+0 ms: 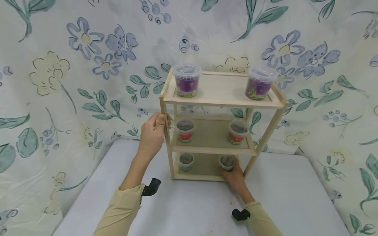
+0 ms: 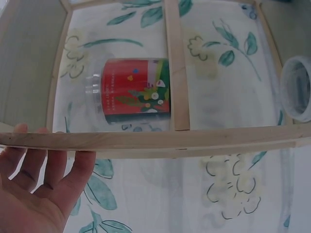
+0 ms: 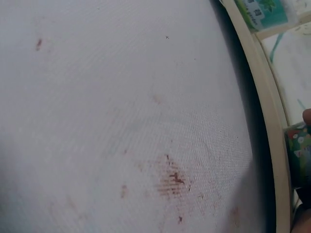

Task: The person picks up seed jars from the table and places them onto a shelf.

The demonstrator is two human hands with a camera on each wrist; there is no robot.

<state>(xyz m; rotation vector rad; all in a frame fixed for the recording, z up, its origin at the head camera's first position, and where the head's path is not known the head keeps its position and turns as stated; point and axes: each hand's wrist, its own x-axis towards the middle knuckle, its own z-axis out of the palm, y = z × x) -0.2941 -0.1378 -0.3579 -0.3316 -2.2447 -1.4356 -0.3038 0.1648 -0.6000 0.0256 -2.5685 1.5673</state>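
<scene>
A three-tier wooden shelf rack stands on the white table. My left hand grips its left front post at about the middle tier; in the left wrist view its fingers bend behind the wood. On the bottom tier, my right hand holds a small lidded plastic tub near the right end. That tub's patterned label shows at the right wrist view's edge, where most of the hand is out of frame. Another tub sits at the bottom left.
Two red-labelled tubs stand on the middle tier. Up top are a purple-labelled tub at the left and another purple-labelled tub at the right. A floral sheet hangs behind the table. Reddish stains mark the tabletop.
</scene>
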